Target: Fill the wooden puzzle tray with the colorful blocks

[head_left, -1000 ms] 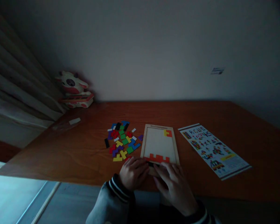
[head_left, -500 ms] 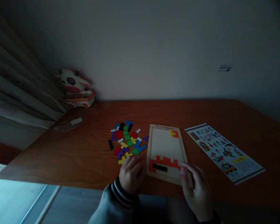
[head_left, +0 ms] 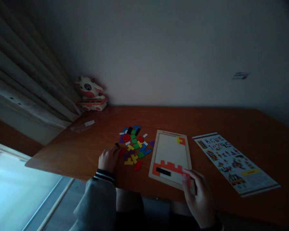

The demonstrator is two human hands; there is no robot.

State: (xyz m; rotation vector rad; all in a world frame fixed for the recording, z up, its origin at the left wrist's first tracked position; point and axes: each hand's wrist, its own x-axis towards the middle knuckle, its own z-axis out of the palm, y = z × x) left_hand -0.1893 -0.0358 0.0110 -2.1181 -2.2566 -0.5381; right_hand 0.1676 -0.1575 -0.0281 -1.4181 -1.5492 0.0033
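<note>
A wooden puzzle tray (head_left: 170, 134) lies before me, with an orange-red row (head_left: 170, 166) near its lower edge. A long black block (head_left: 163, 171) rests just below that row. Yellow and orange pieces (head_left: 180, 140) sit in the far right corner. My right hand (head_left: 199, 194) is at the tray's lower right corner, thumb and index finger closed around a red block (head_left: 189, 180), partly hidden. My left hand (head_left: 108, 159) is at the left of the loose pieces, its fingers together over a small black block (head_left: 117, 145), whose far end pokes out.
Loose coloured blocks (head_left: 136, 146) lie in a cluster left of the tray. A printed pattern sheet (head_left: 236, 163) lies to the right. A toy cow keyboard (head_left: 92, 96) stands at the back left of the wooden table (head_left: 214, 120), near a clear plastic bag (head_left: 80, 127).
My left hand has moved left, from beside the tray to the black block, uncovering a red block near the front. My right hand stays at the tray's corner. The view has shifted slightly.
</note>
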